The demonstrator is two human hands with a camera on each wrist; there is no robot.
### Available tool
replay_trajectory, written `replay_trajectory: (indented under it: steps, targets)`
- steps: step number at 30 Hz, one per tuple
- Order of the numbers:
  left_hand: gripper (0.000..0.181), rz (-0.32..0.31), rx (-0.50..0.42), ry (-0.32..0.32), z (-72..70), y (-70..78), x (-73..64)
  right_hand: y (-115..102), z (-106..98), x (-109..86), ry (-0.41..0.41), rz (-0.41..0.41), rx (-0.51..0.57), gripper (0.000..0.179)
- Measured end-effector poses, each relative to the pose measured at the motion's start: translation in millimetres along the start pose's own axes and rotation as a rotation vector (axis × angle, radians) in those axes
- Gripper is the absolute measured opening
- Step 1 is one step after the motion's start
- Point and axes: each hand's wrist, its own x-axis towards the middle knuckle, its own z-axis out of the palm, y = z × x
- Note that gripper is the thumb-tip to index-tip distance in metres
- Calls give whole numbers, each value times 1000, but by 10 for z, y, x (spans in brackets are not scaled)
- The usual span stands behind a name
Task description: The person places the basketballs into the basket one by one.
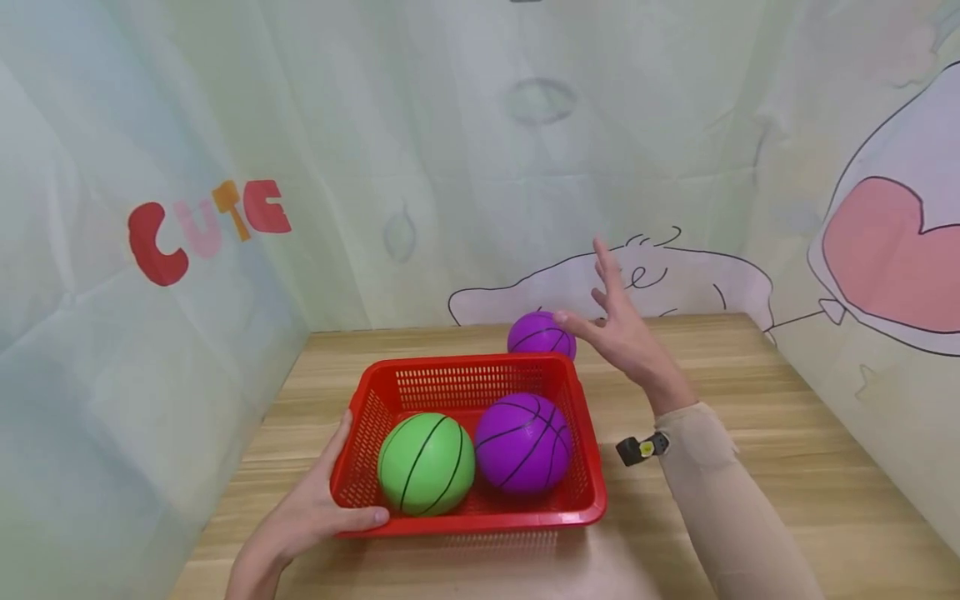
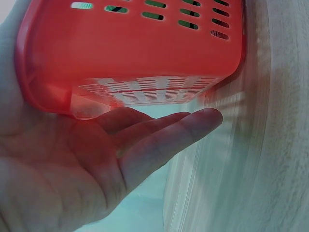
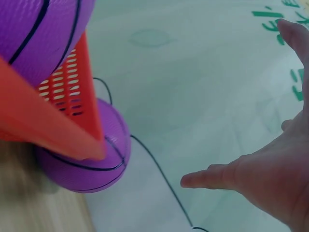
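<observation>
A red plastic basket (image 1: 480, 523) with slotted walls holds a green ball (image 1: 426, 463) and a purple ball (image 1: 522, 443), both with black basketball lines. My left hand (image 1: 311, 504) grips the basket's near left corner, thumb over the front rim and fingers along the left side. In the left wrist view those fingers (image 2: 164, 140) stretch along the outside of the basket wall. A second purple ball (image 1: 542, 333) stands behind the basket, partly hidden by its back rim. My right hand (image 1: 626, 333) is raised beside that ball with fingers spread, holding nothing.
The basket stands on a wood-grain table (image 1: 720, 467). Pale printed curtains (image 1: 420, 167) hang behind it and along both sides. A black strap with a small device (image 1: 642, 448) sits at my right wrist.
</observation>
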Motion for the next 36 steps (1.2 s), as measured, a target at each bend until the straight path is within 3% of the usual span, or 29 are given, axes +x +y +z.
replay_trajectory:
  steps: [9,15,21,36]
  targets:
    - [144,26,24,22,4,-2,-9,332,47,217,-19,45,40,107]
    - [145,-1,0,17,8,0,-20,570,119,326,-47,113,93,106]
    - [145,18,11,11,-2,23,-33,769,219,426,-73,192,100,111]
    - [144,5,20,23,-1,-8,-25,1115,397,444,-133,287,57,112]
